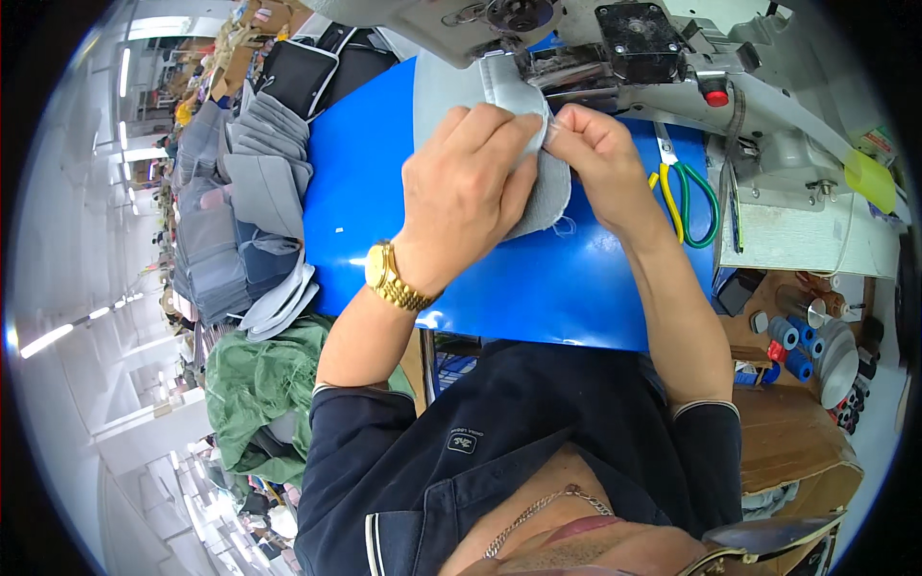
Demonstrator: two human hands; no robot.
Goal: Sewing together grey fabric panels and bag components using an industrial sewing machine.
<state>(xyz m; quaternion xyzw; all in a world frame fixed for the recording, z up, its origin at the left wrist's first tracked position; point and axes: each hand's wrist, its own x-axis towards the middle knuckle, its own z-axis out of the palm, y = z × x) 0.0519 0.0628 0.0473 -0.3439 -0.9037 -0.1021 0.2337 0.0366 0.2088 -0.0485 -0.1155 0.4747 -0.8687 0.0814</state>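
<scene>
A grey fabric piece (pixel 549 200) with a rounded end lies under the sewing machine head (pixel 509 24), a paler strip (pixel 514 88) along its edge. My left hand (pixel 466 178), wearing a gold watch at the wrist, is closed on the fabric, thumb and fingers bent over its edge. Just right of it, my right hand (pixel 600 158) pinches the same edge near the strip. The fingertips of both hands almost meet. Loose thread (pixel 565 227) hangs from the fabric's lower corner. Part of the piece is hidden beneath my left hand.
A blue work surface (pixel 365 192) lies under the fabric. Scissors (pixel 666 144) with green and yellow handles rest right of my right hand. Stacked grey fabric pieces (pixel 264 192) stand at the left, above green cloth (pixel 259 384). Thread spools (pixel 797 363) sit at the lower right.
</scene>
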